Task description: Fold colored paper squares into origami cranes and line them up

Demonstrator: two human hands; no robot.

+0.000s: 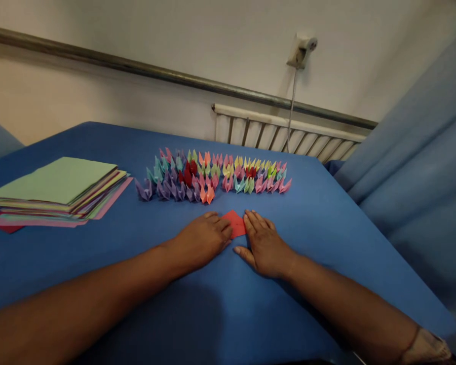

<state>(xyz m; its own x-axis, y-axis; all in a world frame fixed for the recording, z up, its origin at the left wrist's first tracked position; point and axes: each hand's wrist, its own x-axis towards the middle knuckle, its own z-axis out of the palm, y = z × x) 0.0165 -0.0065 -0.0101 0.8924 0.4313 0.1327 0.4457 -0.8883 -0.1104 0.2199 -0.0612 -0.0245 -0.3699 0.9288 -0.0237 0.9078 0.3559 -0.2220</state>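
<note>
Past bare forearms [129, 284], touches small red paper [234, 224], just on the near side of folded cranes [215, 170], with left hand [204, 237] at its left edge, fingers bent together (cannot tell if pinching), and right hand [265, 244] at its right, fingers straight, thumb spread wide. Align edges; press evenly. Works on a blue table [319, 223] bearing stacked paper [57, 180], before a wall rail [155, 72].

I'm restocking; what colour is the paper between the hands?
The paper is red, shown in the head view.

- folded paper [234, 224]: plain red
- paper cranes [228, 171]: purple, pink, teal, yellow, green, orange, dark red
- paper stack [57, 180]: pale green top, multicolour edges
- tabletop [327, 223]: solid blue
</note>
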